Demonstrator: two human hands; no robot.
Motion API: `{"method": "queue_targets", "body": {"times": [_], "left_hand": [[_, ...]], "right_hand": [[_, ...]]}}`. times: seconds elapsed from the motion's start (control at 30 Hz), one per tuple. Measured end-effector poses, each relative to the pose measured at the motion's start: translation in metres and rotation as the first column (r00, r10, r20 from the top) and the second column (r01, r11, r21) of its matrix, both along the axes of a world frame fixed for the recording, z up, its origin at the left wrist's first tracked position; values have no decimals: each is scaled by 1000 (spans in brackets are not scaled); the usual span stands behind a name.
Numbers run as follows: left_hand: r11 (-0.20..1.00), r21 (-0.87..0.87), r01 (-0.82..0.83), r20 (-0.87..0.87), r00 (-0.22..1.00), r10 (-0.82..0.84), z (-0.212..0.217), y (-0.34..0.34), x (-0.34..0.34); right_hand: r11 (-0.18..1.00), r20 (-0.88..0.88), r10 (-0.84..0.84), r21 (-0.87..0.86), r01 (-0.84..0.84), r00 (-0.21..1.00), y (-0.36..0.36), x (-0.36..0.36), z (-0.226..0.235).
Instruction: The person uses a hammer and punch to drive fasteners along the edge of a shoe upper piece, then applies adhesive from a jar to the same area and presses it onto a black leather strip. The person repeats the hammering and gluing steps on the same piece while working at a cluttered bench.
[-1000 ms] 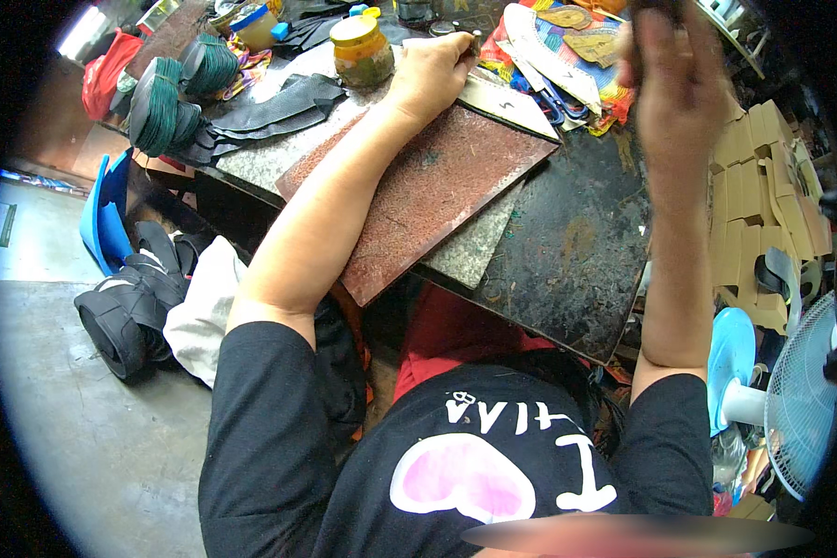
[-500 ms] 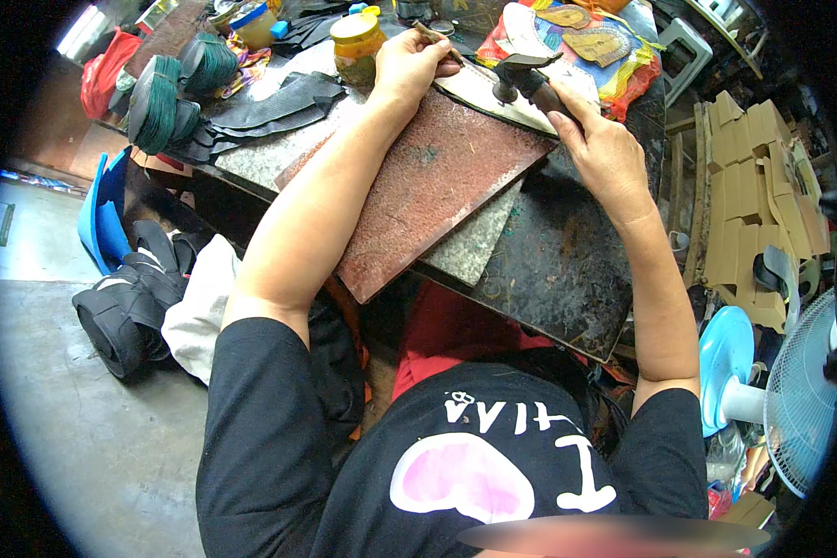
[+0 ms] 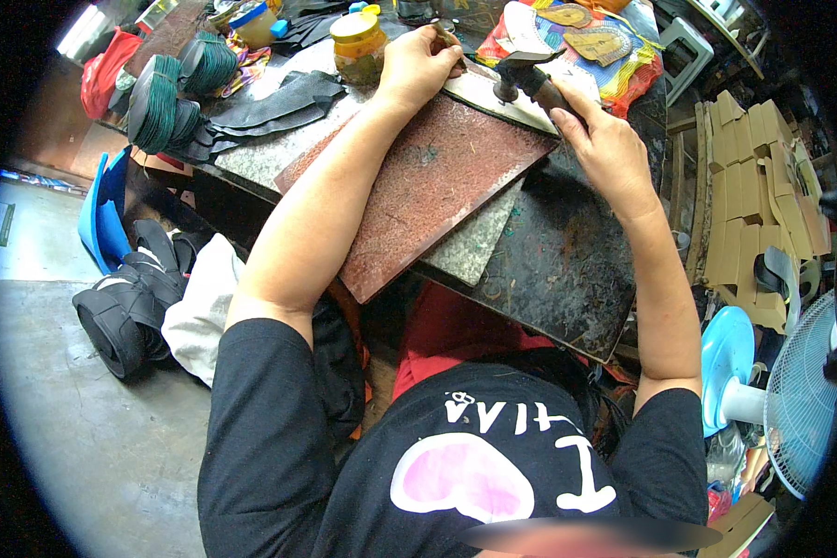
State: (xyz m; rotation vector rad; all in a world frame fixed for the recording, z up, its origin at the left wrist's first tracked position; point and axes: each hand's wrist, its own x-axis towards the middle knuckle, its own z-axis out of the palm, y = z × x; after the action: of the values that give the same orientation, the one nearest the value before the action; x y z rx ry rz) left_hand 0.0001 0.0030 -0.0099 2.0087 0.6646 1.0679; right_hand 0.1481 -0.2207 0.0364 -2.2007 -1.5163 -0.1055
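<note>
Two hands busy: your right hand (image 3: 616, 156) grips the hammer (image 3: 531, 76) by the pale strip (image 3: 482, 97) along the red board (image 3: 446, 177); your left hand (image 3: 420, 65) pinches a slender brown piece (image 3: 448, 36). Best land blows flat, clear of that pinch.

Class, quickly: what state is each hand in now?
Left hand: closed, holding a slim rod-like tool.
Right hand: closed, holding a hammer by its handle.

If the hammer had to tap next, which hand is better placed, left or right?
Probably the right hand: it grips the hammer, whose head shows over the pale flat piece. The left hand seems busy holding a thin rod near that piece.
</note>
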Motion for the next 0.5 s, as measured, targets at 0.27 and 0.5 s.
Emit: {"method": "queue_targets", "body": {"times": [0.27,0.5], "left_hand": [[875,483,24,-165,984,65,9,-12,2],[827,561,-19,-155,980,128,12,-14,5]], "right_hand": [[708,-159,437,668,-229,885,2,2,62],[962,-75,80,267,-57,994,20,-1,22]]}}
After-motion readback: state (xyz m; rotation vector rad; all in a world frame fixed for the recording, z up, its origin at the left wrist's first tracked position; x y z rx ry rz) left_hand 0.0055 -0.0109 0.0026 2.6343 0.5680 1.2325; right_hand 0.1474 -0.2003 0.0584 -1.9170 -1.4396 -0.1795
